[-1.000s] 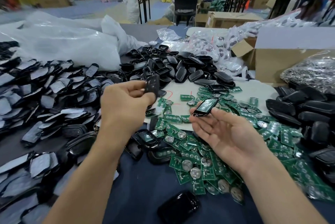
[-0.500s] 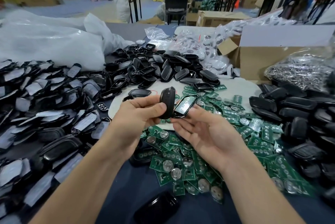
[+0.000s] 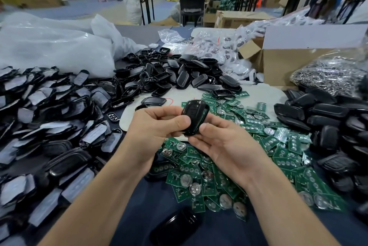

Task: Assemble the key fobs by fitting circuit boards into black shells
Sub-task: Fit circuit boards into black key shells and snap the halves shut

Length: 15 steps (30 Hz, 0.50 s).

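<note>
Both hands hold one black key fob (image 3: 194,116) above the middle of the table, its two shell halves laid together. My left hand (image 3: 157,126) grips its left side, thumb pressed on the face. My right hand (image 3: 223,142) cups it from below and the right, thumb on the lower edge. Whether a circuit board sits inside is hidden. Green circuit boards (image 3: 199,174) with round silver battery clips lie heaped under and right of my hands. Black shell halves (image 3: 171,74) are piled behind.
Shells with grey film (image 3: 39,110) cover the left side. More black shells (image 3: 328,126) lie at the right, below a bag of metal parts (image 3: 328,74) and a cardboard box (image 3: 282,62). A single black shell (image 3: 177,227) lies near the front edge. Large plastic bags (image 3: 49,46) fill the back left.
The two hands have come together. The shell half in my left hand and the half with the board in my right hand now lie closed on each other as one fob.
</note>
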Available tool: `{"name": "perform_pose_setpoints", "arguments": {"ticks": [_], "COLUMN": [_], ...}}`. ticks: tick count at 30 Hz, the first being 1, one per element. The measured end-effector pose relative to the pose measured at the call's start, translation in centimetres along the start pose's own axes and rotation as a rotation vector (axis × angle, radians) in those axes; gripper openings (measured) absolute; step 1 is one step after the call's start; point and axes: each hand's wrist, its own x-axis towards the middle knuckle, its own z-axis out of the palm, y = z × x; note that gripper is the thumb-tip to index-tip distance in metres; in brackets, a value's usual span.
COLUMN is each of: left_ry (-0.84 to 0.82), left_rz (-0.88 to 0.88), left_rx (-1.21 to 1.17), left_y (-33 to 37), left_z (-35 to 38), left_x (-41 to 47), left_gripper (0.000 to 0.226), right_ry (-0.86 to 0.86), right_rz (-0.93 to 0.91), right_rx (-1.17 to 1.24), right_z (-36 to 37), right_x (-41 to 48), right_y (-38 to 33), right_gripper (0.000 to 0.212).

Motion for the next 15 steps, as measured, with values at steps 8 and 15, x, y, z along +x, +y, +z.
{"name": "perform_pose_setpoints", "arguments": {"ticks": [8, 15], "left_ry": [0.139, 0.266], "left_rz": [0.108, 0.209], "left_rx": [0.252, 0.405], "left_y": [-0.4, -0.4], "left_z": [0.2, 1.6], "left_x": [0.2, -0.6], "left_gripper": [0.027, 0.037], "right_ry": [0.2, 0.268], "right_rz": [-0.153, -0.212], "right_rx": [-0.131, -0.243], "right_z": [1.0, 2.3], "right_x": [0.1, 0.1], "right_y": [0.9, 1.7], "right_gripper": [0.024, 0.013]}}
